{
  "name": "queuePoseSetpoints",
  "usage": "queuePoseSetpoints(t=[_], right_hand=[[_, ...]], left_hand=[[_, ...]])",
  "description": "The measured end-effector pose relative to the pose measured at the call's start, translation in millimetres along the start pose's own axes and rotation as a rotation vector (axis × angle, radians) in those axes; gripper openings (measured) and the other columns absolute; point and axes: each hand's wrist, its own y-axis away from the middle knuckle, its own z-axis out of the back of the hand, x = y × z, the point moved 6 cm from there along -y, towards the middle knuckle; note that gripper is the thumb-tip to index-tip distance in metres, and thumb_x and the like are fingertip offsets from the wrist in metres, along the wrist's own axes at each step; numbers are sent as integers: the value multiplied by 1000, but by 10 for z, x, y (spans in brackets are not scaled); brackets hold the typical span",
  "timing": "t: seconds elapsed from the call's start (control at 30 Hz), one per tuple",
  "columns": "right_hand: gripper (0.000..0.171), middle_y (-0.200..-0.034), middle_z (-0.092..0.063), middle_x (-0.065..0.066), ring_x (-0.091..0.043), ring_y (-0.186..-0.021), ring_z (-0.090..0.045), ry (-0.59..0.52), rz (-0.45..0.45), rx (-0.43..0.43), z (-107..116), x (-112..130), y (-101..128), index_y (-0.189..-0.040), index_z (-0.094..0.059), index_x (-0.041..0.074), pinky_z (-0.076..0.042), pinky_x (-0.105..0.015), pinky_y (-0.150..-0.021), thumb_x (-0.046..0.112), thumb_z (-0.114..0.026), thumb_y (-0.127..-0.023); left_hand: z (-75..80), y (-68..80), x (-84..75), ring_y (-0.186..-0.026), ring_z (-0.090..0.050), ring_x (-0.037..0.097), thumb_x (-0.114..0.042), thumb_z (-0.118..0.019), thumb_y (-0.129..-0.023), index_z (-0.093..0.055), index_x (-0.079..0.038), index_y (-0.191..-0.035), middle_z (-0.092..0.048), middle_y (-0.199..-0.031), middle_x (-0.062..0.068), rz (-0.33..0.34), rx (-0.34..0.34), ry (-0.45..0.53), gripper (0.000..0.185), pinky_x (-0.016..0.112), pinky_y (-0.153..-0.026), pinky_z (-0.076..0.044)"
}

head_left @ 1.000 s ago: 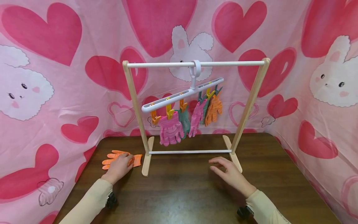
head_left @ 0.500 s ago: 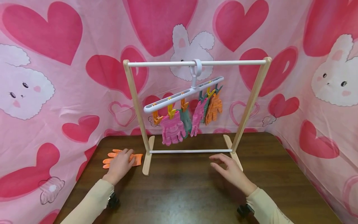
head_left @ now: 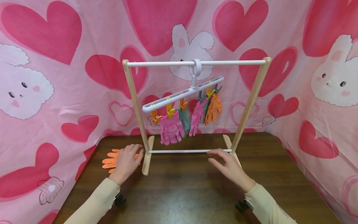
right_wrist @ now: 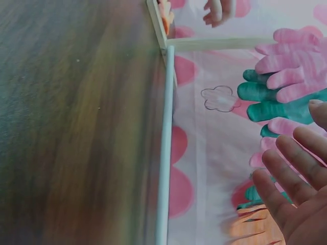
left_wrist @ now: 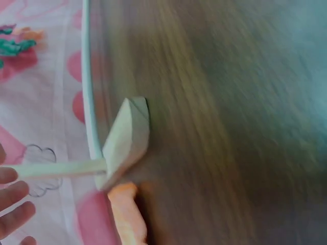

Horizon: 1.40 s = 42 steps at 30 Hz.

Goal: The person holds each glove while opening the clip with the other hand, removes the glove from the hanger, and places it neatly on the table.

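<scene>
Under left hand (head_left: 126,161), knitted orange glove (head_left: 109,159)

On the table (head_left: 195,193) we find a rack (head_left: 195,63) centre, hanger (head_left: 181,95) with gloves (head_left: 171,130) hung on it, one glove (head_left: 110,160) left of it.

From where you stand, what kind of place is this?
Probably a staged tabletop corner for a laundry-hanging activity, not a real laundry room: a small drying rack with clipped gloves stands on a brown table, enclosed by pink heart-and-bunny cloth.
</scene>
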Motion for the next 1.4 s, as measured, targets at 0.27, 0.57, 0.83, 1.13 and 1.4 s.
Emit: queuePoseSetpoints(t=[0.27, 0.57, 0.83, 1.13, 1.4], right_hand=[[29, -113, -73, 4, -14, -100, -69, -47, 7, 4, -8, 89, -114, -120, -73, 14, -50, -16, -90, 3, -76, -93], [30, -119, -72, 3, -20, -102, -69, -55, -16, 47, -5, 193, -251, -124, -72, 17, -56, -29, -88, 11, -76, -96], [27, -117, -72, 1, -20, -101, -69, -54, 24, 47, -6, 326, -424, -124, -72, 13, -56, -25, -84, 9, -73, -97], [28, -119, -73, -1, -21, -110, -68, -39, 62, 41, 3, 472, -630, -124, -72, 11, -56, -41, -92, 8, -75, -96], [29, -118, -73, -4, -21, -109, -68, -56, 115, 34, 16, 602, -799, -124, -71, 6, -52, -29, -98, 6, -76, -95]], left_hand=[[24, -108, -234, -96, -67, 34, -15, -74, -96, -74, -5, -113, -73, -103, 12, -24, -54, 152, 19, 55, -82, -51], [83, -221, -480, -89, -66, 30, -12, -64, -103, -72, -4, -121, -73, -110, 11, -67, -134, 389, 22, 46, -76, -52], [117, -322, -654, -104, -68, 24, -9, -57, -106, -70, -3, -123, -72, -114, 12, -85, -195, 567, 22, 31, -94, -52], [127, -458, -841, -104, -66, 24, -5, -64, -101, -70, -5, -124, -72, -112, 10, -121, -236, 643, 24, 23, -95, -49], [155, -566, -929, -102, -67, 24, -2, -73, -95, -69, -3, -122, -73, -109, 11, -133, -267, 665, 27, 30, -94, -53]])
